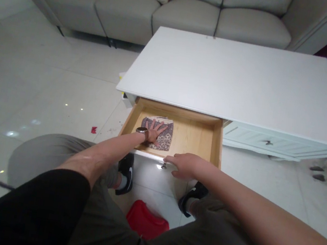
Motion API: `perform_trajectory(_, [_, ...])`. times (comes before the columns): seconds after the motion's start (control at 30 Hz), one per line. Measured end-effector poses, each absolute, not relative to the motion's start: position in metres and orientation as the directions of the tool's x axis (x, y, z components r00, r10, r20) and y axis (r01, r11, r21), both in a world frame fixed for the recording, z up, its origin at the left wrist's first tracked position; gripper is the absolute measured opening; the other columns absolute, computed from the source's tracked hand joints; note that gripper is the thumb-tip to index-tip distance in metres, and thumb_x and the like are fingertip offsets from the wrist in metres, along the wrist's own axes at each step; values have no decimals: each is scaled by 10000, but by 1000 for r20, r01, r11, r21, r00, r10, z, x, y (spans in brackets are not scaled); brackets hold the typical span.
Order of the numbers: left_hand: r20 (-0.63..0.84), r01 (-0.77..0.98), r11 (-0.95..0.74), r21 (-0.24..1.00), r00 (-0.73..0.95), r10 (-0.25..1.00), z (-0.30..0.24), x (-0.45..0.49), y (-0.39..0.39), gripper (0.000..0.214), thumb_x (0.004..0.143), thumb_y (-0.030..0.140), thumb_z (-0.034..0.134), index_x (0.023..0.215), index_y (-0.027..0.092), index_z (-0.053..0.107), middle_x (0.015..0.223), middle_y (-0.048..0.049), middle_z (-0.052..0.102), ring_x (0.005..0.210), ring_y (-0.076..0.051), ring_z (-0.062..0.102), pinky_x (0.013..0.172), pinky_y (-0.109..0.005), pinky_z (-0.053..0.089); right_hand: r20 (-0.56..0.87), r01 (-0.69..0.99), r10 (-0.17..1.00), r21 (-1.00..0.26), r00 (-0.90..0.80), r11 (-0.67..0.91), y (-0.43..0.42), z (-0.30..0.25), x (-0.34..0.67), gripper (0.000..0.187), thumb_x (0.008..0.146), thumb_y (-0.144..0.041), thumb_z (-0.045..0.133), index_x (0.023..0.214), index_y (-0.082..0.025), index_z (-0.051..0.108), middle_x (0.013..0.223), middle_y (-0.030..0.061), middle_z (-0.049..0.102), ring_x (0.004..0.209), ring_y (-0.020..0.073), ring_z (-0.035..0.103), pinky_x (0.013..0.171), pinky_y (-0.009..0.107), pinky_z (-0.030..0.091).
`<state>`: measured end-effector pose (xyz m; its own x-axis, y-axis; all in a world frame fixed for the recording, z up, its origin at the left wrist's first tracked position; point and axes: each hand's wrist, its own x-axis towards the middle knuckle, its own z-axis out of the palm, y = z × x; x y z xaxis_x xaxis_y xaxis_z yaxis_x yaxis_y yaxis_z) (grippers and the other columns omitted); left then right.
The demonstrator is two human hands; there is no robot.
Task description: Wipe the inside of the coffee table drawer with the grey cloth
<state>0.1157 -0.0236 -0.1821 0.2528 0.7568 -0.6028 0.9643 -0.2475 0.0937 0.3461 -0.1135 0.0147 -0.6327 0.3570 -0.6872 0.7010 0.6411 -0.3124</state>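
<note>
My left hand [154, 132] lies flat with fingers spread on a folded grey-brown patterned cloth [164, 140]. That cloth sits in the left part of a pulled-out wooden drawer [196, 137]. At the drawer's front edge is my right hand [186, 166], its thumb in front and its fingers over the rim. Its index fingertip is just above the small metal knob [164, 166]. Part of the right hand's grip is hidden from above.
The drawer belongs to a white coffee table [234, 78] with a second, closed drawer [259, 140] at right. Behind stands a grey sofa [185, 17]. A red plastic object [147, 221] is on the floor between my legs. A red scrap [94, 129] lies left.
</note>
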Motion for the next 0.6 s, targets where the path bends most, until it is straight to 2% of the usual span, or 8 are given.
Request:
perform_trajectory(0.1, [-589,955,-261,142,293,753,-179,143,-25,1390,688,597,863,1693,378,-73,1783,-59,-174,1558,-542,-247,1161,-852,-23,-717,713,345,-297,-606,635,-109,14,337,604,941,-315,616,1535,-267,514,1404,153,685,1195,333,701,909,424,554])
perform_trajectory(0.2, [-595,938,-299,174,342,728,-177,168,-31,1378,683,564,874,1702,387,-37,1794,-54,-143,1570,-545,-218,1160,-862,-17,-745,711,344,-241,-572,660,-109,11,329,546,949,-287,604,1486,-197,568,1376,179,700,1187,333,707,926,413,552])
perform_trajectory(0.27, [-586,919,-343,194,389,710,-175,176,-33,1393,643,509,910,1703,409,11,1806,-64,-69,1590,-553,-125,1168,-863,34,-745,702,351,-215,-568,679,-110,8,326,534,950,-271,603,1472,-163,586,1355,196,708,1195,340,705,941,417,551])
perform_trajectory(0.33, [-543,897,-386,214,438,716,-170,176,-31,1398,602,459,938,1700,406,74,1802,-106,51,1595,-545,37,1180,-837,137,-736,695,356,-212,-576,687,-111,5,326,534,951,-277,606,1469,-149,591,1362,205,702,1212,347,698,955,423,549])
perform_trajectory(0.4, [-473,881,-423,212,471,745,-163,169,-26,1334,592,434,937,1685,365,175,1758,-156,216,1555,-510,228,1178,-774,261,-741,695,353,-208,-572,688,-111,5,326,507,963,-305,598,1442,-138,614,1378,211,690,1220,352,693,960,425,548])
perform_trajectory(0.5, [-401,887,-437,153,460,793,-150,148,-17,1065,672,414,865,1606,287,368,1635,-178,441,1432,-431,455,1146,-641,404,-749,695,349,-201,-563,690,-110,7,328,492,978,-320,577,1431,-134,620,1371,209,692,1212,351,694,953,425,547])
perform_trajectory(0.6, [-432,914,-385,130,402,807,-132,120,-7,872,737,399,790,1533,232,476,1506,-158,590,1321,-348,587,1118,-472,470,-736,695,355,-213,-576,686,-110,9,331,484,976,-315,575,1422,-134,624,1356,208,698,1200,344,699,947,425,547])
